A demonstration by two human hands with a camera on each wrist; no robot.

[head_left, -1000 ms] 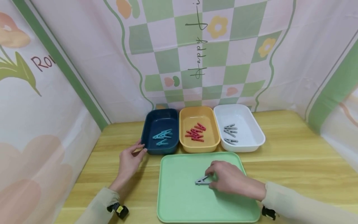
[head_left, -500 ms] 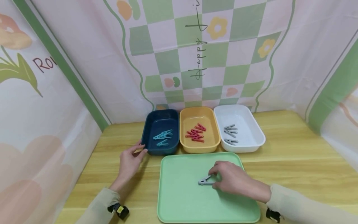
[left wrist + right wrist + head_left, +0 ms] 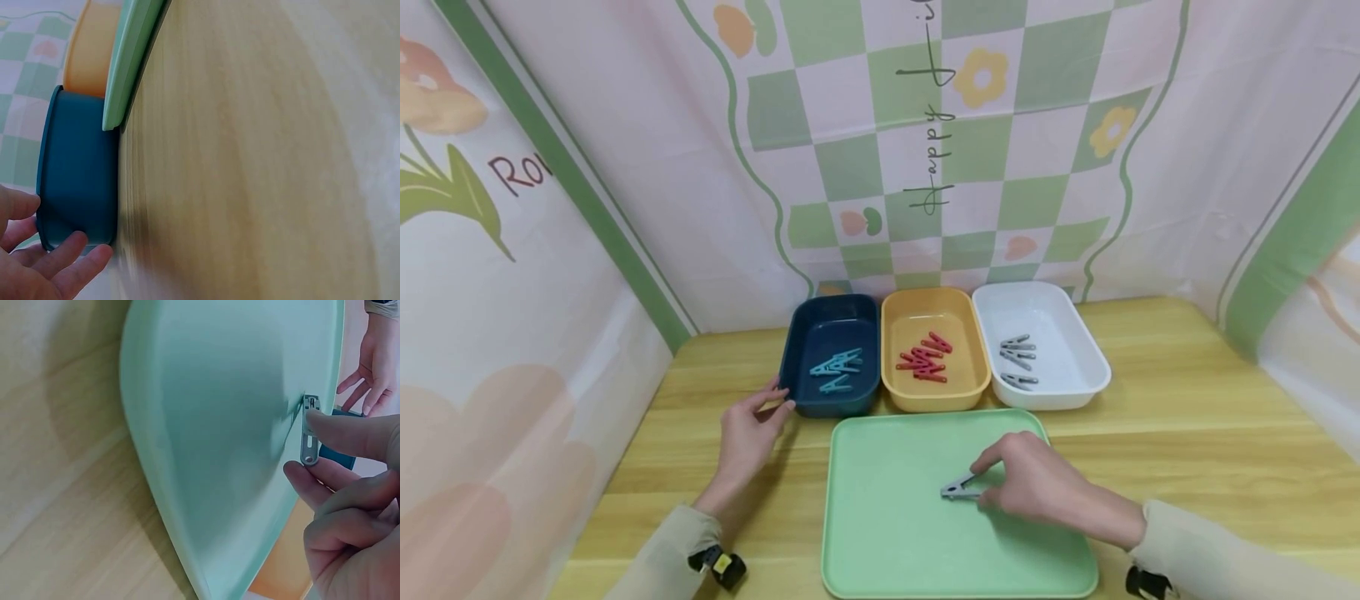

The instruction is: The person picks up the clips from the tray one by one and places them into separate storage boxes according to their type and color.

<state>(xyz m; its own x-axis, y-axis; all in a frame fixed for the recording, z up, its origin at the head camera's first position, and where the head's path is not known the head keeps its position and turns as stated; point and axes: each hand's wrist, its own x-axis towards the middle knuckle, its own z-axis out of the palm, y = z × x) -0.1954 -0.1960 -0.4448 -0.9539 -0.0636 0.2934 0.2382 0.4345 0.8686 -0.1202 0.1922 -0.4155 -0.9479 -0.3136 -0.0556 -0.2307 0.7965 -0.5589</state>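
A grey clothespin (image 3: 958, 489) is pinched between the thumb and fingers of my right hand (image 3: 1037, 483), close over the light green tray (image 3: 887, 533). In the right wrist view the thumb presses on one arm of the clothespin (image 3: 309, 447), with a fingertip below it. My left hand (image 3: 751, 435) touches the front left corner of the dark blue bin (image 3: 831, 406), its fingers fairly straight. The left wrist view shows one fingertip at the bin's rim and others along its outer wall. Blue clothespins (image 3: 837, 364) lie inside that bin.
Beside the blue bin stand a yellow bin (image 3: 936, 402) with red clothespins (image 3: 925, 358) and a white bin (image 3: 1078, 358) with several grey clothespins (image 3: 1018, 358). All three line up behind the tray on a wooden table (image 3: 1187, 417). A patterned cloth (image 3: 910, 167) hangs behind them.
My right hand has shifted a little to the right over the tray with the grey clothespin. My left hand stays at the blue bin's corner.
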